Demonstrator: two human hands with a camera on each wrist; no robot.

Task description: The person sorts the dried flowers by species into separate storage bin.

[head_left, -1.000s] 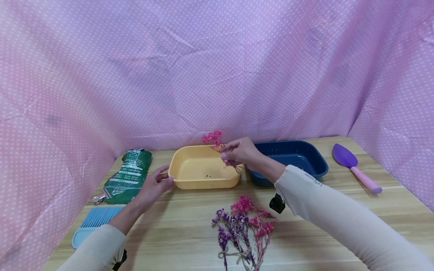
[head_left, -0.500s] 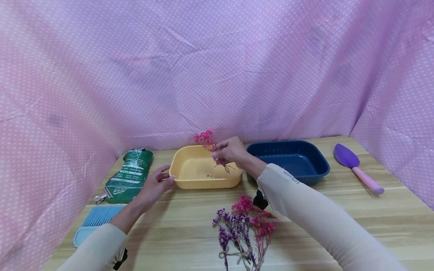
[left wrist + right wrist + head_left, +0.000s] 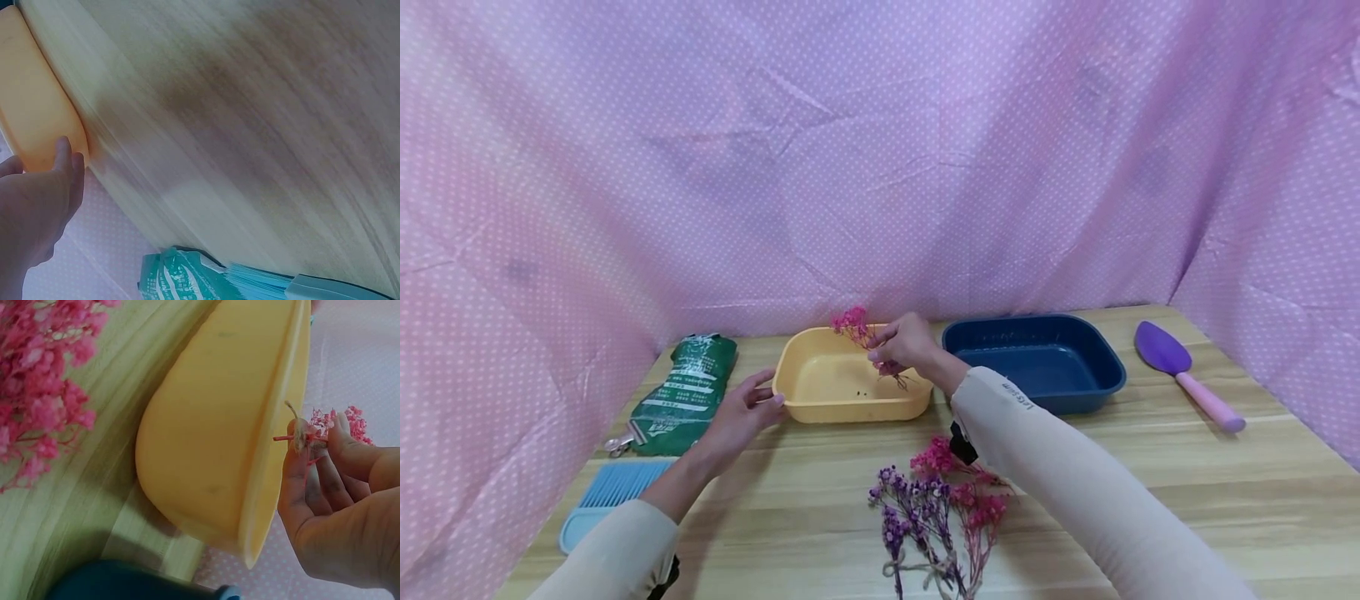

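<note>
Over the yellow basin (image 3: 850, 410), the right grip (image 3: 907, 342) has drifted toward eight o'clock, its pink sprig (image 3: 853, 323) dipping slightly; the right sleeve (image 3: 1052, 462) followed, baring more of the blue basin (image 3: 1086, 401) at nine o'clock.

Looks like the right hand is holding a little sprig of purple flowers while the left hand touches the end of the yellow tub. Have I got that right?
Not quite: the sprig in the right hand is pink, as the head view shows. The left hand does touch the yellow tub's end.
</note>
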